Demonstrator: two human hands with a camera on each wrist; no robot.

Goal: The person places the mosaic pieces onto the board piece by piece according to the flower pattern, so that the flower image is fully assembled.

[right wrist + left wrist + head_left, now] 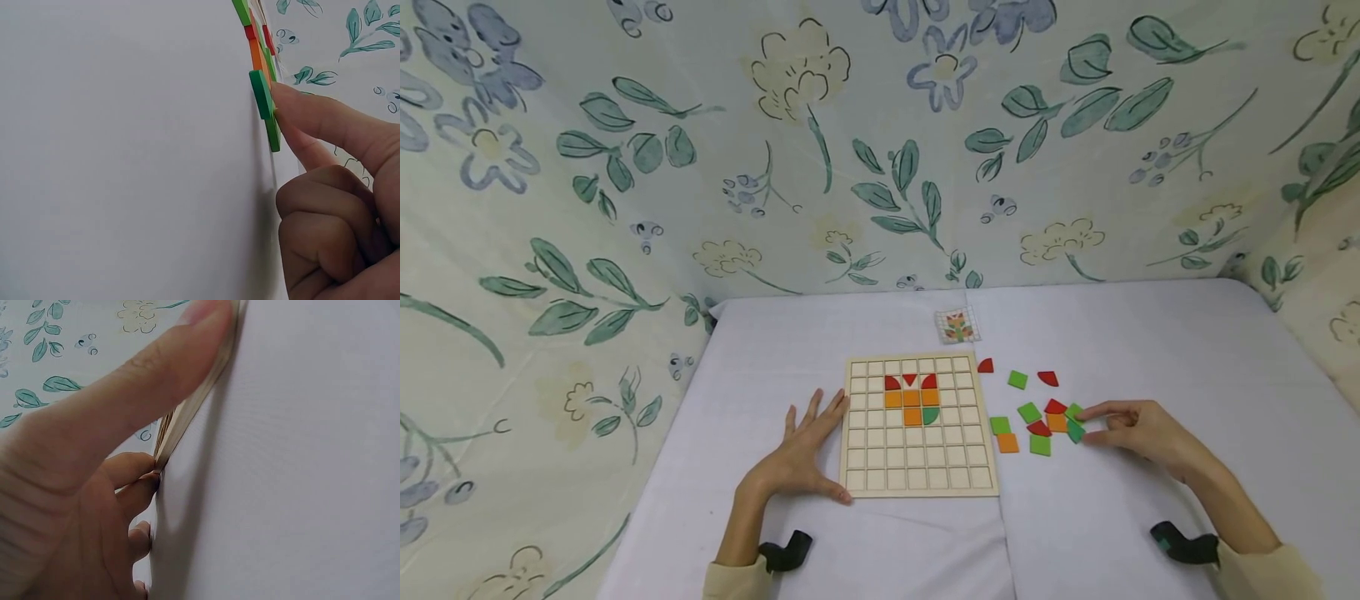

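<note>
A wooden grid board [921,493] lies flat, with red, orange and dark green tiles set in its upper middle cells. My left hand [801,458] is spread at the board's left side. Its index fingertip meets the left edge and its thumb lies by the near left corner. To the right of the board, my right hand [1153,433] pinches a dark green tile [1076,431] between thumb and index finger, the other fingers curled in. That tile overlaps a cluster with a light green tile [1072,412] and an orange tile [1057,423].
Loose red, orange and green tiles are scattered right of the board, such as a red quarter-circle [1048,378] and an orange square [1007,442]. A small pattern card [957,326] lies behind the board. Floral cloth [820,167] hangs behind the white-covered table [1187,350].
</note>
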